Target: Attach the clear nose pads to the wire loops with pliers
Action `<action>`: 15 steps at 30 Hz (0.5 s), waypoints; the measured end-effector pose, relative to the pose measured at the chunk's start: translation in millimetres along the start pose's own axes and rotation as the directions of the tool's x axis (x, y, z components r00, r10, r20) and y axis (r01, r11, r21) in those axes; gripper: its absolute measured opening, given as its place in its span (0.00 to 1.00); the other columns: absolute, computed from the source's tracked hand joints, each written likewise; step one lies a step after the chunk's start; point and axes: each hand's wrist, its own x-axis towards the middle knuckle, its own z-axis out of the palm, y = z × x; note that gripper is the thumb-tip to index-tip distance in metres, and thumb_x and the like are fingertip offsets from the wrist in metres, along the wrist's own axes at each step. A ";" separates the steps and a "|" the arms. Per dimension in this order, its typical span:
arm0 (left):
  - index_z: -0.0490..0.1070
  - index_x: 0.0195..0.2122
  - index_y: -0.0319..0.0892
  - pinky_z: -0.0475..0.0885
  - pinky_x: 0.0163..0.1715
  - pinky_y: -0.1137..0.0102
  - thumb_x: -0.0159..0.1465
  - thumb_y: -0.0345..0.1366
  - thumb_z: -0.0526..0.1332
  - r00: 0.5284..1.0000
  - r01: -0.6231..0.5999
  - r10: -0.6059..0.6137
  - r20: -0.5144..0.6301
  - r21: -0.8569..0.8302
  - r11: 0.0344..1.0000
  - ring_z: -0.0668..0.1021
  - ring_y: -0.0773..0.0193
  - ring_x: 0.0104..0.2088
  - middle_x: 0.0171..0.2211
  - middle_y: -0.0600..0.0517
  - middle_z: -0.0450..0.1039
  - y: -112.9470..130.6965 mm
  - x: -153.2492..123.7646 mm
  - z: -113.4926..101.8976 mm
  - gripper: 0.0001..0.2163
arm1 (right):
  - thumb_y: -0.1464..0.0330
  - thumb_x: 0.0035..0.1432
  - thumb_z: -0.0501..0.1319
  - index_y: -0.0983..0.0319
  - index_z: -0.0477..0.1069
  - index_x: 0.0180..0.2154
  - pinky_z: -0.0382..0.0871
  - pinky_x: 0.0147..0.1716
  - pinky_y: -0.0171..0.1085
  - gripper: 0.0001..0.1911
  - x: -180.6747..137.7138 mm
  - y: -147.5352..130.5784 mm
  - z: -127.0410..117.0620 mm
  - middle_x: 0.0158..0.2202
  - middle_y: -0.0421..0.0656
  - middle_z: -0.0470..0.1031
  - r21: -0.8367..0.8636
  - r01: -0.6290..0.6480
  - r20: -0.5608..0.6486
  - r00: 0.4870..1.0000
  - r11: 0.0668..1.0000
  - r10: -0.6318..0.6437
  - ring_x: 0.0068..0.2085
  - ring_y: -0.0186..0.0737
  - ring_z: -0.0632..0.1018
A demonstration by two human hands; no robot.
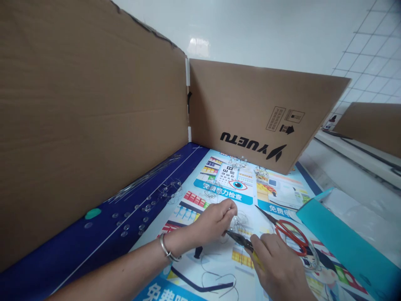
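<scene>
My left hand [216, 219], a metal bangle [166, 248] at its wrist, is closed with its fingers pinched on a tangle of thin wire [242, 219] with what look like clear beads. My right hand [278, 263] is wrapped round the yellow handles of a pair of pliers [239, 239]. The dark jaws touch or nearly touch the wire below my left fingers; whether they grip it I cannot tell. Red-handled scissors [291, 236] lie just beyond my right hand. A loose curl of wire [219, 282] rests on the printed sheet below.
Clear round beads [125, 228] and straight wires [140, 179] lie at the left, beside a green disc [92, 213]. Beaded wire pieces [261, 172] lie at the back. Cardboard walls [244, 108] stand behind and left. A teal box [347, 242] stands right of the printed sheet [250, 271].
</scene>
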 end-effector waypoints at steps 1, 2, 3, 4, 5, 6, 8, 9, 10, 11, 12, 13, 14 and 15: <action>0.60 0.32 0.43 0.58 0.23 0.76 0.67 0.36 0.43 1.000 -0.019 0.019 0.003 0.013 1.000 0.65 0.70 0.20 0.16 0.60 0.59 -1.1 0.0 0.0 0.10 | 0.70 0.58 0.50 0.63 0.67 0.40 0.59 0.30 0.37 0.10 -0.3 -0.5 0.2 0.28 0.45 0.68 0.022 -0.014 0.010 1.000 1.000 0.014 0.32 0.41 0.70; 0.60 0.32 0.43 0.58 0.24 0.76 0.67 0.36 0.43 0.999 -0.038 0.038 0.007 0.026 0.999 0.65 0.70 0.20 0.17 0.59 0.60 -2.0 -0.1 -0.1 0.10 | 0.68 0.59 0.50 0.62 0.67 0.40 0.60 0.30 0.37 0.10 -0.8 -0.8 0.6 0.29 0.45 0.68 0.044 -0.029 0.019 0.999 0.999 0.028 0.33 0.41 0.70; 0.60 0.33 0.43 0.58 0.24 0.76 0.67 0.36 0.43 0.998 -0.056 0.056 0.013 0.043 0.997 0.65 0.70 0.21 0.18 0.59 0.60 -2.5 -0.2 -0.5 0.10 | 0.68 0.59 0.50 0.61 0.67 0.40 0.60 0.30 0.36 0.10 -1.5 -1.1 1.1 0.29 0.45 0.69 0.067 -0.042 0.031 0.999 0.997 0.040 0.33 0.41 0.71; 0.60 0.33 0.42 0.58 0.24 0.75 0.67 0.36 0.43 0.997 -0.072 0.071 0.021 0.064 0.995 0.65 0.69 0.21 0.18 0.59 0.60 -2.6 -0.3 -1.1 0.10 | 0.67 0.59 0.50 0.61 0.66 0.41 0.60 0.30 0.36 0.10 -2.3 -1.3 1.5 0.30 0.45 0.69 0.089 -0.055 0.046 0.998 0.995 0.051 0.33 0.40 0.71; 0.61 0.33 0.42 0.58 0.24 0.75 0.67 0.36 0.43 0.996 -0.086 0.084 0.029 0.085 0.993 0.65 0.69 0.22 0.19 0.58 0.61 -2.5 -0.5 -1.8 0.10 | 0.67 0.59 0.51 0.60 0.66 0.41 0.61 0.30 0.35 0.10 -3.2 -1.5 1.9 0.30 0.44 0.69 0.112 -0.066 0.066 0.996 0.992 0.059 0.33 0.40 0.72; 0.61 0.34 0.43 0.59 0.25 0.75 0.67 0.36 0.44 0.995 -0.099 0.096 0.039 0.105 0.990 0.66 0.69 0.22 0.20 0.58 0.62 -2.3 -0.7 -2.6 0.10 | 0.67 0.59 0.51 0.60 0.66 0.40 0.61 0.30 0.35 0.09 -4.0 -1.7 2.1 0.30 0.44 0.69 0.133 -0.077 0.089 0.994 0.988 0.066 0.32 0.40 0.72; 0.61 0.34 0.43 0.59 0.25 0.76 0.67 0.37 0.44 0.991 -0.126 0.119 0.058 0.136 0.983 0.66 0.69 0.23 0.22 0.57 0.63 -1.5 -1.0 -4.0 0.10 | 0.66 0.59 0.51 0.60 0.66 0.40 0.62 0.29 0.35 0.09 -5.1 -2.1 1.9 0.30 0.43 0.70 0.173 -0.104 0.140 0.987 0.979 0.080 0.32 0.39 0.73; 0.61 0.34 0.43 0.59 0.25 0.76 0.67 0.37 0.44 0.989 -0.139 0.130 0.066 0.146 0.980 0.66 0.69 0.24 0.23 0.57 0.64 -1.1 -1.1 -4.5 0.10 | 0.66 0.59 0.51 0.60 0.66 0.39 0.62 0.29 0.35 0.09 -5.4 -2.3 1.4 0.30 0.43 0.70 0.191 -0.118 0.167 0.982 0.974 0.086 0.31 0.39 0.73; 0.62 0.34 0.43 0.59 0.25 0.76 0.67 0.37 0.44 0.987 -0.151 0.141 0.075 0.153 0.977 0.66 0.69 0.24 0.24 0.57 0.64 -0.9 -1.3 -4.9 0.10 | 0.66 0.59 0.51 0.59 0.66 0.39 0.63 0.29 0.35 0.09 -5.5 -2.5 0.8 0.30 0.43 0.70 0.205 -0.135 0.196 0.976 0.969 0.094 0.31 0.39 0.74; 0.62 0.34 0.43 0.59 0.26 0.76 0.67 0.37 0.43 0.985 -0.162 0.150 0.085 0.160 0.974 0.66 0.69 0.24 0.24 0.57 0.64 -0.7 -1.4 -5.1 0.10 | 0.65 0.59 0.51 0.59 0.66 0.39 0.63 0.29 0.35 0.09 -5.3 -2.8 0.1 0.31 0.42 0.70 0.217 -0.151 0.226 0.969 0.964 0.101 0.31 0.40 0.74; 0.62 0.34 0.43 0.60 0.26 0.76 0.67 0.37 0.43 0.983 -0.170 0.156 0.095 0.166 0.971 0.66 0.69 0.24 0.24 0.56 0.64 -0.6 -1.6 -5.3 0.10 | 0.65 0.59 0.51 0.58 0.66 0.40 0.64 0.29 0.35 0.09 -5.0 -3.1 -0.6 0.31 0.42 0.71 0.225 -0.169 0.258 0.960 0.960 0.109 0.32 0.40 0.75; 0.62 0.34 0.43 0.60 0.26 0.76 0.67 0.37 0.43 0.982 -0.176 0.159 0.104 0.171 0.969 0.66 0.69 0.24 0.25 0.56 0.64 -0.6 -1.7 -5.3 0.10 | 0.65 0.59 0.50 0.58 0.66 0.40 0.64 0.29 0.36 0.09 -4.5 -3.4 -1.4 0.31 0.42 0.71 0.230 -0.188 0.290 0.950 0.955 0.117 0.32 0.40 0.75; 0.62 0.34 0.43 0.60 0.26 0.76 0.67 0.37 0.43 0.980 -0.180 0.162 0.112 0.176 0.968 0.66 0.69 0.24 0.25 0.56 0.64 -0.7 -1.8 -5.4 0.10 | 0.64 0.59 0.50 0.58 0.66 0.40 0.65 0.29 0.36 0.10 -3.9 -3.6 -2.1 0.32 0.42 0.72 0.234 -0.210 0.323 0.938 0.949 0.128 0.32 0.41 0.75; 0.62 0.35 0.43 0.60 0.26 0.76 0.67 0.37 0.43 0.980 -0.183 0.164 0.117 0.181 0.966 0.66 0.68 0.24 0.25 0.56 0.65 -0.8 -1.9 -5.4 0.10 | 0.64 0.59 0.50 0.57 0.66 0.40 0.65 0.29 0.36 0.10 -3.2 -3.7 -2.8 0.32 0.42 0.72 0.236 -0.231 0.354 0.925 0.944 0.138 0.33 0.41 0.75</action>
